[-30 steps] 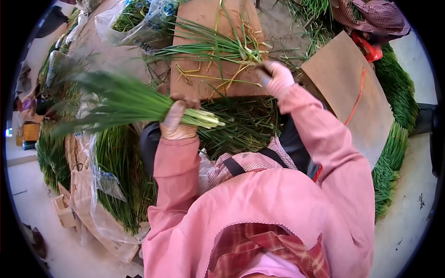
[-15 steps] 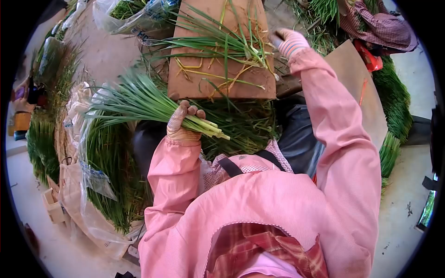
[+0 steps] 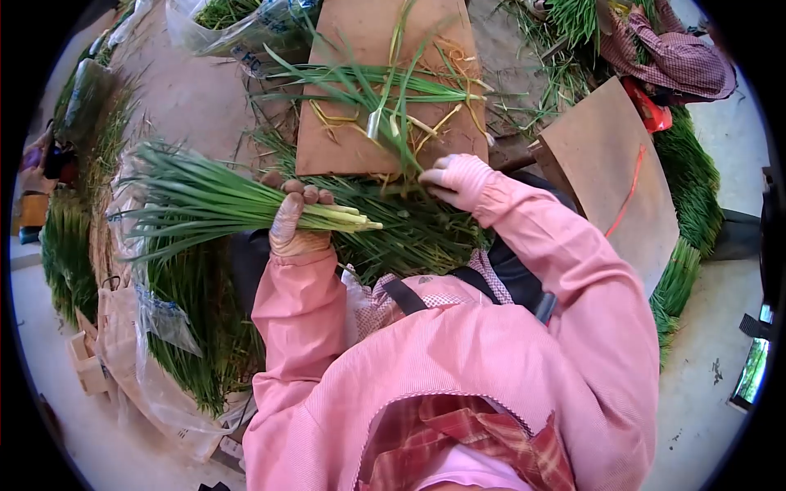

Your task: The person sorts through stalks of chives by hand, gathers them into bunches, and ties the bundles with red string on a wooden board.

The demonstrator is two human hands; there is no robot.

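My left hand, in a worn glove with bare fingertips, is closed round a bunch of green stalks; their pale ends point right and the leaves fan left. At the near edge of the brown board, my right hand has its fingers bent and pressed together at the ends of some loose green leaves. Other green stalks and yellowed leaves lie across the board. Below it, between my legs, is a heap of cut leaves.
A second board with a red cord leans at the right, beside stacked greens. Plastic-wrapped greens stand at the left, a bag of greens at the top. A co-worker's checked sleeve shows at the upper right.
My right hand has come down and left from beyond the board's right side to its near edge. Some leaves on the board have shifted left and down. My left hand still holds the bunch, slightly further left.
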